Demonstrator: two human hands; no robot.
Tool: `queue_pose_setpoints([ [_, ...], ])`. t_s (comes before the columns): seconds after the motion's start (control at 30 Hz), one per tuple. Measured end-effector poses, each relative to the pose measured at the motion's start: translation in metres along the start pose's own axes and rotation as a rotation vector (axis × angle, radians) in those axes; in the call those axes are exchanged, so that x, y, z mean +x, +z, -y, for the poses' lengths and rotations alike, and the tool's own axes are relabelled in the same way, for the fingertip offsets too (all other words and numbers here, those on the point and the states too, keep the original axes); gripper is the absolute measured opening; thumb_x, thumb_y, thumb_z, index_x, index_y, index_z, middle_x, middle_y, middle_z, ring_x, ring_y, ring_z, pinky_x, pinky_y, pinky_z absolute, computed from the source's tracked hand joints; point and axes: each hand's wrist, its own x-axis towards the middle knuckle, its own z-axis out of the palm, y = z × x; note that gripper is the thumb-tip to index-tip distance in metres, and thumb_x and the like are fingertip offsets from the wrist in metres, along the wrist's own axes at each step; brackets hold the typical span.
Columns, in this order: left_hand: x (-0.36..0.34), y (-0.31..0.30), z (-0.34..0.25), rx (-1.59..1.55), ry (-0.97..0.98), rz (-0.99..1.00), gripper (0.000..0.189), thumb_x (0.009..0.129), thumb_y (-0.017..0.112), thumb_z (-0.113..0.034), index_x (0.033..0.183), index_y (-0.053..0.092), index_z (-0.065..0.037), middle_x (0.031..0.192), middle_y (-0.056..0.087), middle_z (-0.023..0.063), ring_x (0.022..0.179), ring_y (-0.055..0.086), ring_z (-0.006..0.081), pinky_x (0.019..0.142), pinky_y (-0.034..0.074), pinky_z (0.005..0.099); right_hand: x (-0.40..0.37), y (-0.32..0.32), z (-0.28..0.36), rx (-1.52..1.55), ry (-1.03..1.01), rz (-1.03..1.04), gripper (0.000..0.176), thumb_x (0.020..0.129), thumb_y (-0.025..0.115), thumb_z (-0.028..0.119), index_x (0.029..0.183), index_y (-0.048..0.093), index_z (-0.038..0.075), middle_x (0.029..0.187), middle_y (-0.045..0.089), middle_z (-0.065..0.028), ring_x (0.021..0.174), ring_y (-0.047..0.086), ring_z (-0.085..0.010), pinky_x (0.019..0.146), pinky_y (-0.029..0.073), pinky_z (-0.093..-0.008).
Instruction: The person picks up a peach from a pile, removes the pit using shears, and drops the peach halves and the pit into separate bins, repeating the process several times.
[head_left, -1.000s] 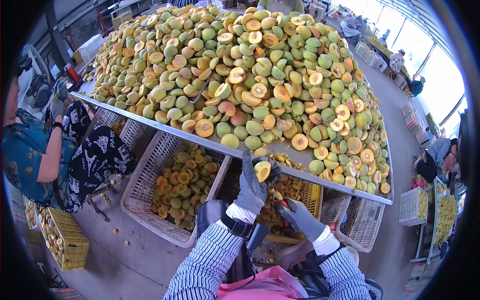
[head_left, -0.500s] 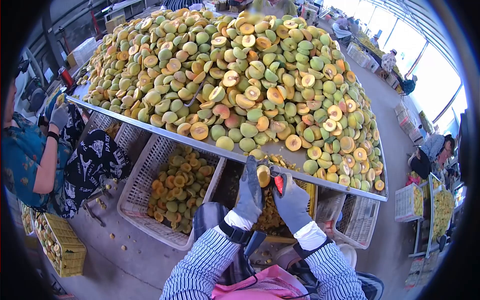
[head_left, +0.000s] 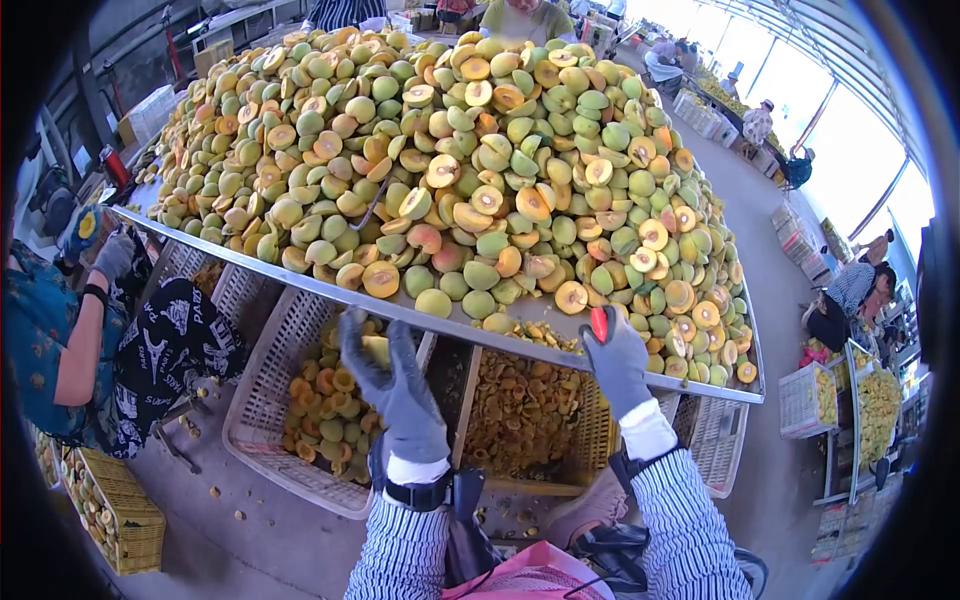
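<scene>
My left hand [head_left: 405,395], in a grey glove, is over the white crate [head_left: 262,440] with thumb and fingers spread apart. A yellow-green apricot half [head_left: 377,350] shows between them, over the halved apricots [head_left: 335,410] in the crate. My right hand [head_left: 620,365], also gloved, is closed around a small tool with a red handle [head_left: 600,324]; its working end is hidden. That hand is at the metal table's front edge [head_left: 480,338], beside the big heap of halved apricots [head_left: 470,190].
Below the table, a yellow crate [head_left: 598,420] holds brownish scraps [head_left: 525,410]. A co-worker [head_left: 70,340] sits at the left near another yellow crate [head_left: 135,510]. Across the heap is another person [head_left: 530,22]. More people and crates line the right side.
My left hand has moved left from the middle to over the white crate, and its fingers have spread. My right hand has gone up and right to the table edge with the red-handled tool.
</scene>
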Motion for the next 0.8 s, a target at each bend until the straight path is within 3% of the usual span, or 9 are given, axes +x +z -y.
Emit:
queue_pose_setpoints([
  [0.13,-0.006,0.008,0.002,0.201,0.18,0.115,0.046,0.098,0.057,-0.009,0.14,0.041,0.002,0.144,0.04,0.0113,0.123,0.048,0.0186,0.104,0.041,0.0311,0.07,0.038,-0.002,-0.304,-0.064,0.126,0.051,0.081,0.071,0.034,0.122,0.051,0.01,0.107,0.065,-0.016,0.091,0.068,-0.0351,0.075,0.054,-0.0462],
  [0.3,-0.014,0.012,0.046,-0.171,-0.293,0.319,0.033,0.096,0.059,-0.003,0.129,0.052,0.001,0.118,0.061,0.0057,0.107,0.058,0.0128,0.095,0.047,0.0243,0.083,0.054,-0.016,-0.243,-0.04,0.217,0.056,0.079,0.075,0.032,0.125,0.051,0.012,0.108,0.065,-0.017,0.094,0.067,-0.0379,0.08,0.053,-0.0483],
  [0.37,-0.02,0.021,0.046,-0.215,-0.34,0.405,0.032,0.097,0.057,-0.003,0.129,0.053,0.001,0.127,0.057,0.0075,0.116,0.055,0.0141,0.101,0.045,0.0252,0.069,0.04,-0.022,0.08,-0.019,0.128,0.055,0.078,0.078,0.03,0.121,0.053,0.008,0.092,0.067,-0.0115,0.083,0.069,-0.0293,0.072,0.055,-0.0402],
  [0.43,-0.03,0.028,0.042,-0.13,-0.352,0.498,0.034,0.099,0.054,-0.004,0.132,0.051,0.002,0.134,0.054,0.0087,0.123,0.051,0.0147,0.105,0.041,0.0262,0.045,0.011,-0.004,0.949,0.363,0.274,0.047,0.08,0.079,0.027,0.115,0.057,0.005,0.077,0.063,-0.005,0.063,0.063,-0.0172,0.055,0.052,-0.0304],
  [0.47,-0.036,0.03,0.045,-0.11,-0.314,0.582,0.039,0.099,0.055,-0.005,0.136,0.048,0.004,0.138,0.052,0.0117,0.126,0.048,0.0163,0.108,0.037,0.0285,0.027,-0.001,0.006,1.152,0.365,0.302,0.037,0.085,0.076,0.026,0.11,0.06,0.003,0.077,0.06,-0.001,0.051,0.053,-0.0093,0.043,0.045,-0.0254],
  [0.57,-0.046,0.035,0.05,-0.033,-0.14,0.788,0.039,0.102,0.051,-0.013,0.137,0.048,0.004,0.139,0.052,0.0122,0.129,0.047,0.019,0.111,0.033,0.0321,-0.022,-0.022,0.05,1.376,0.428,0.359,0.031,0.088,0.073,0.025,0.109,0.062,0.004,0.076,0.059,-0.0011,0.047,0.05,-0.0103,0.04,0.042,-0.0255],
  [0.63,-0.047,0.035,0.048,-0.13,-0.297,0.703,0.035,0.102,0.05,-0.019,0.13,0.053,0.003,0.127,0.06,0.0118,0.119,0.055,0.0203,0.104,0.04,0.0325,-0.052,-0.024,0.065,1.16,0.229,0.372,0.033,0.091,0.07,0.029,0.11,0.061,0.004,0.075,0.059,0.0012,0.059,0.056,-0.0074,0.053,0.045,-0.0258],
  [0.73,-0.04,0.019,0.069,0.197,-0.039,0.613,0.025,0.097,0.051,-0.016,0.114,0.057,0.001,0.104,0.066,0.0094,0.096,0.064,0.0204,0.089,0.051,0.0338,-0.075,-0.02,0.063,0.884,0.032,0.334,0.03,0.091,0.069,0.03,0.104,0.06,0.004,0.07,0.061,-0.0049,0.054,0.057,-0.0176,0.047,0.044,-0.0291],
  [0.8,-0.04,0.013,0.083,-0.062,-0.277,0.581,0.028,0.099,0.048,-0.023,0.114,0.055,-0.001,0.109,0.064,0.0121,0.097,0.064,0.0213,0.088,0.053,0.035,-0.079,-0.027,0.068,0.467,-0.312,0.196,0.033,0.091,0.067,0.033,0.105,0.059,0.004,0.077,0.064,-0.0189,0.065,0.065,-0.0365,0.057,0.047,-0.0437],
])
